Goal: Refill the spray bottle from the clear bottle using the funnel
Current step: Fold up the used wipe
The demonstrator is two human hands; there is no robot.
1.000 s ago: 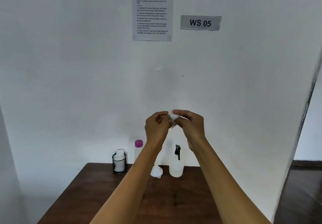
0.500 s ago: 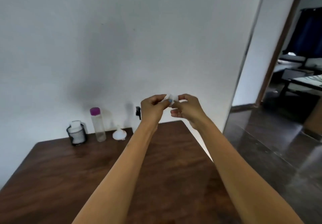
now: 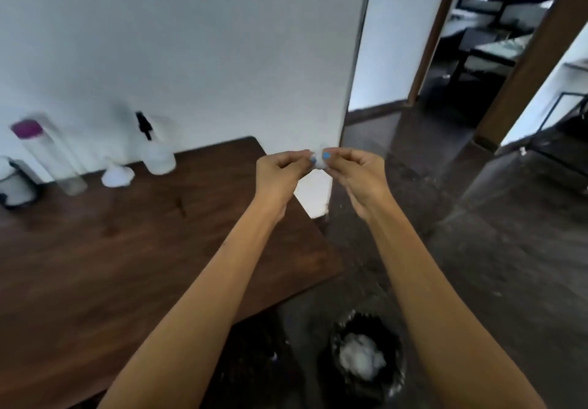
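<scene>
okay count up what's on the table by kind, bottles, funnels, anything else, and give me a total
Bottles: 2, the clear bottle with purple cap and the spray bottle
Funnels: 1, the white funnel
Dark holders: 1, the holder at the left edge, partly cut off
Total: 4

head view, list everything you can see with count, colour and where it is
clear bottle: 1, clear with purple cap, table's back left
funnel: 1, white, right of the clear bottle
spray bottle: 1, translucent with black nozzle, right of the funnel
holder: 1, dark with white contents, far left edge
table: 1, dark brown wood, left half
bin: 1, black with white wads inside, on the floor below the arms
tissue wad: 1, white, pinched between both hands
left hand: 1, grip on the wad
right hand: 1, grip on the wad
</scene>
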